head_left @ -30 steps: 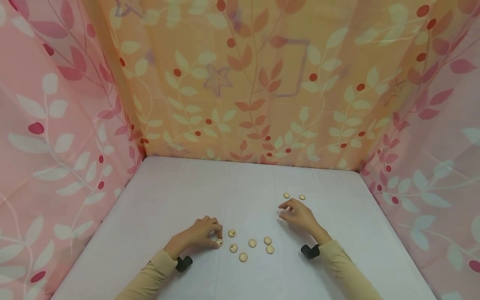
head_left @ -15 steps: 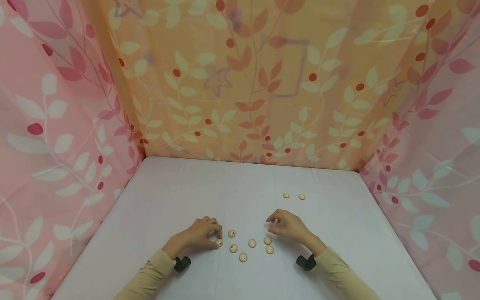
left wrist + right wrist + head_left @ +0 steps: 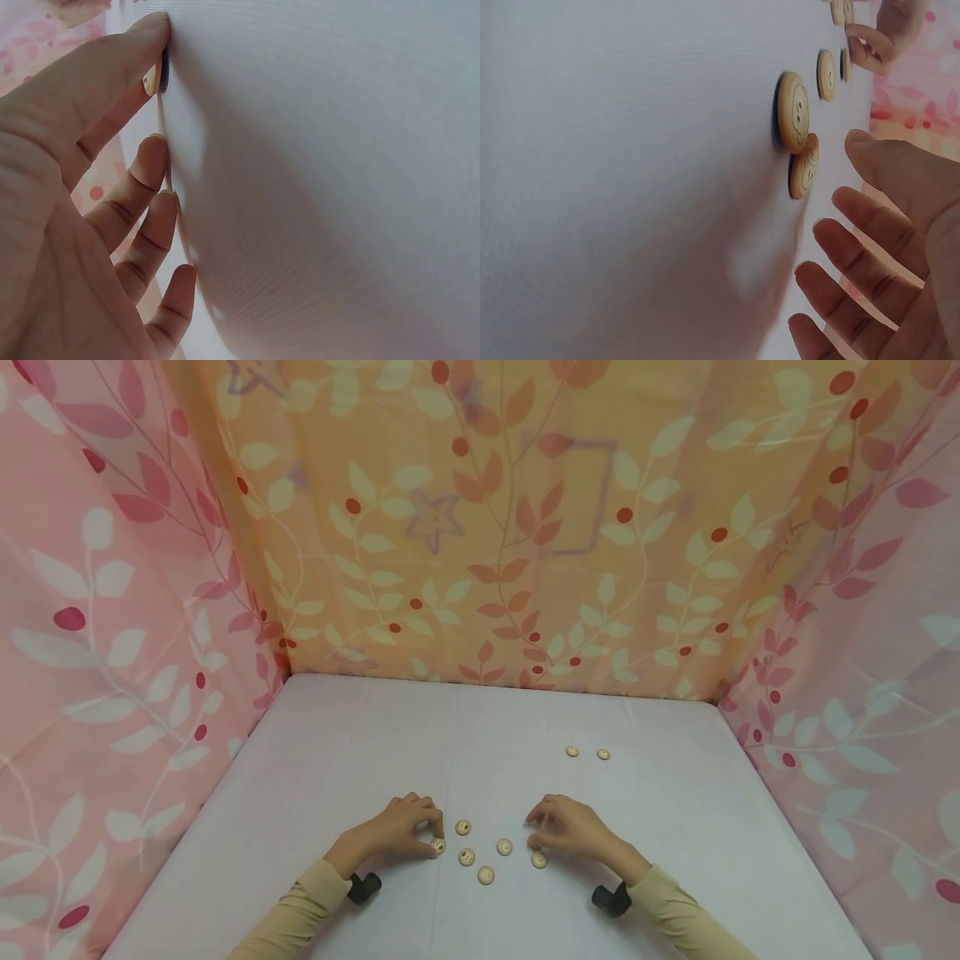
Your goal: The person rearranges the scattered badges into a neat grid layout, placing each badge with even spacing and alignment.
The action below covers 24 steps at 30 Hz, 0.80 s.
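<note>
Small round wooden discs with drawn faces lie on the white table. My left hand (image 3: 397, 828) pinches one wooden disc (image 3: 153, 78) at the table between thumb and index finger; its other fingers touch or nearly touch the cloth. My right hand (image 3: 573, 827) is just above the table, fingers loosely bent and holding nothing. Its thumb tip covers one disc in the head view, beside another disc (image 3: 539, 860). In the right wrist view these two overlap, a nearer disc (image 3: 795, 112) and a disc (image 3: 805, 169) behind it, with a gap to the thumb.
Between the hands lie several more discs, among them an upper disc (image 3: 462, 827) and a front disc (image 3: 486, 875). Farther back are two discs, a left one (image 3: 572, 751) and a right one (image 3: 603, 754). Floral curtains (image 3: 480, 568) enclose the table's back and sides.
My right hand has come toward me and to the left, away from the two far discs and down to the pair at the right of the group. The left hand stays in place.
</note>
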Available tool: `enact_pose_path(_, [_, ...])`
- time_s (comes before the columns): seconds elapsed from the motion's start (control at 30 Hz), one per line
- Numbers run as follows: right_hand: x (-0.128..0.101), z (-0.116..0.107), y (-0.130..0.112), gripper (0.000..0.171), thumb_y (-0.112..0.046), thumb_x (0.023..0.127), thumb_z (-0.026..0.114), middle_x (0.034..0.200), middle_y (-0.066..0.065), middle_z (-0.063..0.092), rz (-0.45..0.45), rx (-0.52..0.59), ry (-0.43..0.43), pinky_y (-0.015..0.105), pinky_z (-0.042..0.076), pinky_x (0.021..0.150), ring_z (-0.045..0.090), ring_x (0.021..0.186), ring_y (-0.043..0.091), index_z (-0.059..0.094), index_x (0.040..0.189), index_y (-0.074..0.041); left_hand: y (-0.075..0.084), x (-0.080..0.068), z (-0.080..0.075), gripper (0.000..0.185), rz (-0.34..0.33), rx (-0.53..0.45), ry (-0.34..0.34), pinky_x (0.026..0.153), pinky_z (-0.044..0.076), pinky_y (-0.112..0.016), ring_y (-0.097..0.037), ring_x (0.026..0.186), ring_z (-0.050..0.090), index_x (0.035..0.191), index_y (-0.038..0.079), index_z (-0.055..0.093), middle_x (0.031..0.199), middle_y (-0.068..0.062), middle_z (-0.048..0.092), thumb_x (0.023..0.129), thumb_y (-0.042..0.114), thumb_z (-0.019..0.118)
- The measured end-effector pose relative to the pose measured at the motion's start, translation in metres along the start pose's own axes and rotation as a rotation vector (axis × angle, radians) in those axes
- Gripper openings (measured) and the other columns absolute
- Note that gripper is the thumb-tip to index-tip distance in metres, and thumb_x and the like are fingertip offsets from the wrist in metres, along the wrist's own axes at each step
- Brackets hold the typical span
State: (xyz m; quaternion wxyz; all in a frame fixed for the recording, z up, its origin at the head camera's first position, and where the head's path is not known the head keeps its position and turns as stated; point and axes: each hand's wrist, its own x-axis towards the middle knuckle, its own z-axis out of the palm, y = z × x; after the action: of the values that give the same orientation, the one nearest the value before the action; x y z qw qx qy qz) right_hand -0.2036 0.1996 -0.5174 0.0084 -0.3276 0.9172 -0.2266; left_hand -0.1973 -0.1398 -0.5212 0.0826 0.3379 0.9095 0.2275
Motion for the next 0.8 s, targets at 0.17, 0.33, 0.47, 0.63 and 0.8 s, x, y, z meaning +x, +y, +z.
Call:
enact_pose_path(0.17, [0.0005, 0.0035, -0.0015, 0.024, -0.038, 0.079, 0.070, 0.090, -0.013, 0.058, -0.022, -0.025, -0.007, 0.026, 0.044, 0.072, 0.054, 0.084, 0.005, 0.066, 0.097, -0.022, -0.0006, 0.0004, 0.0000, 0.019, -0.001, 0.004, -0.002, 0.083, 0.031, -0.042, -0.012, 0.091, 0.041, 0.084, 0.025, 0.060, 0.094, 0.010, 0.054, 0.074, 0.033, 0.075])
enact_pose_path(0.33, [0.0014, 0.0059, -0.0031, 0.023, -0.038, 0.079, 0.070, 0.088, -0.013, 0.057, -0.012, -0.041, -0.036, 0.025, 0.043, 0.071, 0.050, 0.081, 0.005, 0.067, 0.097, -0.023, -0.0030, 0.0006, 0.0021, 0.019, -0.007, 0.009, -0.004, 0.083, 0.031, -0.041, -0.011, 0.091, 0.041, 0.084, 0.027, 0.061, 0.095, 0.011, 0.053, 0.074, 0.035, 0.075])
enact_pose_path(0.47, [0.0017, 0.0070, -0.0033, 0.022, -0.037, 0.079, 0.070, 0.089, -0.013, 0.057, -0.001, -0.056, -0.053, 0.025, 0.043, 0.070, 0.048, 0.080, 0.004, 0.067, 0.096, -0.023, -0.0055, 0.0011, 0.0041, 0.019, -0.017, 0.010, -0.008, 0.083, 0.031, -0.041, -0.010, 0.092, 0.041, 0.084, 0.029, 0.060, 0.096, 0.013, 0.053, 0.074, 0.038, 0.074])
enact_pose_path(0.63, [0.0022, 0.0086, -0.0020, 0.021, -0.034, 0.078, 0.072, 0.089, -0.014, 0.058, -0.009, -0.069, -0.046, 0.025, 0.044, 0.072, 0.049, 0.081, 0.002, 0.067, 0.094, -0.023, -0.0063, 0.0011, 0.0041, 0.019, -0.021, -0.001, -0.011, 0.085, 0.031, -0.043, -0.010, 0.092, 0.041, 0.084, 0.029, 0.060, 0.097, 0.014, 0.053, 0.074, 0.038, 0.074])
enact_pose_path(0.8, [0.0019, 0.0089, -0.0006, 0.020, -0.033, 0.078, 0.072, 0.089, -0.013, 0.058, -0.026, -0.074, -0.039, 0.027, 0.045, 0.073, 0.051, 0.082, 0.003, 0.067, 0.094, -0.022, -0.0054, 0.0003, 0.0036, 0.019, -0.018, -0.009, -0.008, 0.085, 0.031, -0.043, -0.010, 0.093, 0.042, 0.084, 0.028, 0.061, 0.097, 0.013, 0.054, 0.074, 0.037, 0.075])
